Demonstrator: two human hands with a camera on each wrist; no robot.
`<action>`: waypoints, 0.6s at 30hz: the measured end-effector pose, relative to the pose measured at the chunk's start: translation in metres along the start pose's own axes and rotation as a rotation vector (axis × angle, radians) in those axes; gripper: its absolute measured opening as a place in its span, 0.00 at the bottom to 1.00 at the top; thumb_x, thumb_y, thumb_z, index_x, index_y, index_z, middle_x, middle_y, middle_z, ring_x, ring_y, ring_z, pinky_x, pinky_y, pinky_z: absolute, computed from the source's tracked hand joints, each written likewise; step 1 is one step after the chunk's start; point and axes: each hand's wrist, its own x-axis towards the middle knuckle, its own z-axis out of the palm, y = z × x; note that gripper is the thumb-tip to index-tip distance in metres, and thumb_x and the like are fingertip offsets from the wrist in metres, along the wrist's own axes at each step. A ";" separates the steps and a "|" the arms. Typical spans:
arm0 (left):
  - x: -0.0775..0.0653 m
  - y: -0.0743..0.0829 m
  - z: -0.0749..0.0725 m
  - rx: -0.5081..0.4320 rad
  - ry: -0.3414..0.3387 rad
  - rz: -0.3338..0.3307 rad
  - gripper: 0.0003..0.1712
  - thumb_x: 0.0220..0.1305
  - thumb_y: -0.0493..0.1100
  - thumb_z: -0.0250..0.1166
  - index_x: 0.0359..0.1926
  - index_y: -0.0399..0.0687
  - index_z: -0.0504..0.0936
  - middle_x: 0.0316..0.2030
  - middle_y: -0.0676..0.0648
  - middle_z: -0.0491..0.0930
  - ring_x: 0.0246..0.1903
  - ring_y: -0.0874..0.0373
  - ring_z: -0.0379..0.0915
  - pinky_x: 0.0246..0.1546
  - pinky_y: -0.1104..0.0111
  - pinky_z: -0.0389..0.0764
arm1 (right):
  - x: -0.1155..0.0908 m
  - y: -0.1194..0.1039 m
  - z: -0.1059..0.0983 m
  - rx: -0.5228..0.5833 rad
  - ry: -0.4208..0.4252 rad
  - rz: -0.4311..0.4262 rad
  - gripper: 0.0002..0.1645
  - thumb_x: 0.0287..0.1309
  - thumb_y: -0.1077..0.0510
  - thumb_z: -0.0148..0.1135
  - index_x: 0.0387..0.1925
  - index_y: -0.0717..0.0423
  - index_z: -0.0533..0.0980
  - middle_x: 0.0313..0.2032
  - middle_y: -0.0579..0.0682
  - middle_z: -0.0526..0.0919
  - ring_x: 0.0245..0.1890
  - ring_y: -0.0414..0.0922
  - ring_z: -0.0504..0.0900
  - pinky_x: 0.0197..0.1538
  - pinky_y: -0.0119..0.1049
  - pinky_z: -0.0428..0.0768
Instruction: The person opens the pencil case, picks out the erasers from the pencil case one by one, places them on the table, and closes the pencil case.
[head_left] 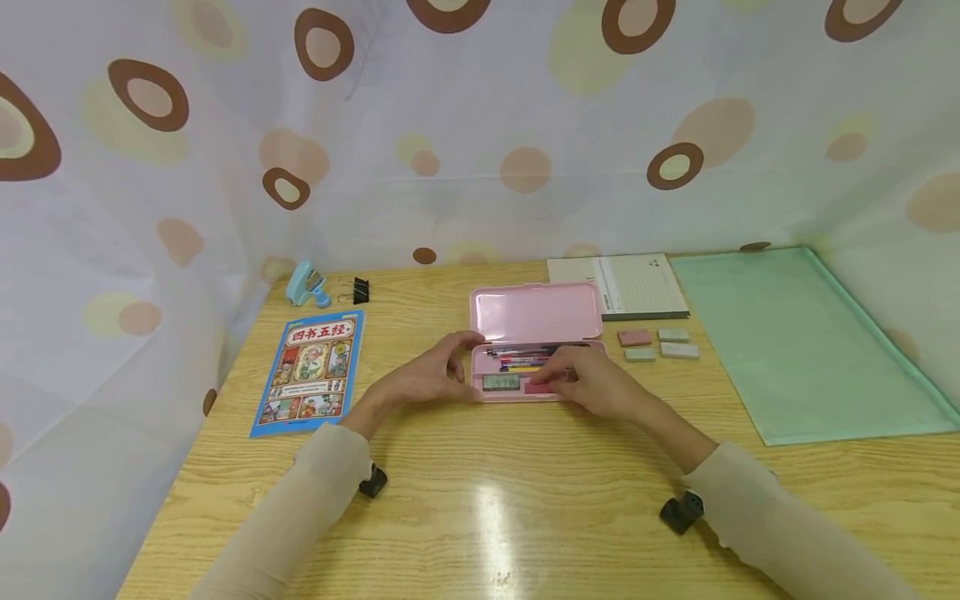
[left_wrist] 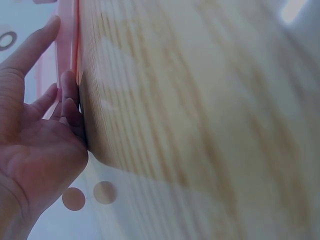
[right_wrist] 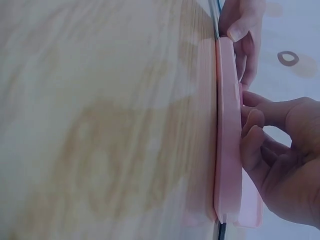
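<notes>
A pink pencil case (head_left: 536, 312) lies on the table with its lid tipped back. Several pens and pencils (head_left: 517, 363) fill its rear compartment, while a green-grey eraser (head_left: 501, 382) is in the front one. My left hand (head_left: 423, 375) holds the case's left end, thumb by the front corner and fingers toward the back. With bent fingers, my right hand (head_left: 600, 382) pinches a red eraser (head_left: 537, 388) in the front compartment, right of the green-grey one; the fingers partly cover it. The right wrist view shows these fingers (right_wrist: 255, 117) over the case's front wall (right_wrist: 230, 135).
Right of the case lie a reddish eraser (head_left: 633, 337) and several pale ones (head_left: 679, 351). A notebook (head_left: 645, 287) is behind them, with a green mat (head_left: 817, 350) farther right. At left are a book (head_left: 311, 371), a blue hole punch (head_left: 306, 283) and a binder clip (head_left: 361, 290).
</notes>
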 end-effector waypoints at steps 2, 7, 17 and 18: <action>0.000 0.001 0.000 -0.005 0.001 0.000 0.50 0.58 0.48 0.80 0.76 0.60 0.61 0.58 0.48 0.70 0.43 0.51 0.69 0.49 0.59 0.71 | -0.001 0.000 -0.001 -0.004 -0.007 0.000 0.17 0.65 0.70 0.64 0.49 0.51 0.89 0.45 0.48 0.88 0.26 0.39 0.71 0.31 0.33 0.71; -0.001 0.001 0.000 -0.008 0.001 0.008 0.50 0.58 0.48 0.80 0.76 0.59 0.62 0.59 0.48 0.70 0.43 0.51 0.69 0.49 0.59 0.71 | 0.000 0.000 -0.001 0.020 -0.011 0.015 0.13 0.67 0.66 0.66 0.47 0.50 0.89 0.39 0.47 0.89 0.20 0.37 0.68 0.27 0.32 0.69; 0.001 -0.002 0.000 -0.006 -0.002 0.010 0.50 0.58 0.49 0.80 0.76 0.60 0.62 0.56 0.46 0.70 0.43 0.51 0.68 0.48 0.59 0.70 | -0.009 0.008 -0.013 0.252 0.065 0.198 0.06 0.71 0.59 0.65 0.43 0.49 0.87 0.25 0.51 0.80 0.15 0.41 0.68 0.20 0.33 0.67; 0.001 -0.002 -0.001 -0.005 -0.003 0.008 0.50 0.58 0.49 0.80 0.76 0.61 0.61 0.55 0.46 0.70 0.43 0.51 0.68 0.48 0.59 0.71 | -0.011 0.009 -0.016 0.275 0.068 0.210 0.06 0.71 0.58 0.65 0.44 0.50 0.87 0.24 0.52 0.79 0.15 0.41 0.67 0.20 0.34 0.66</action>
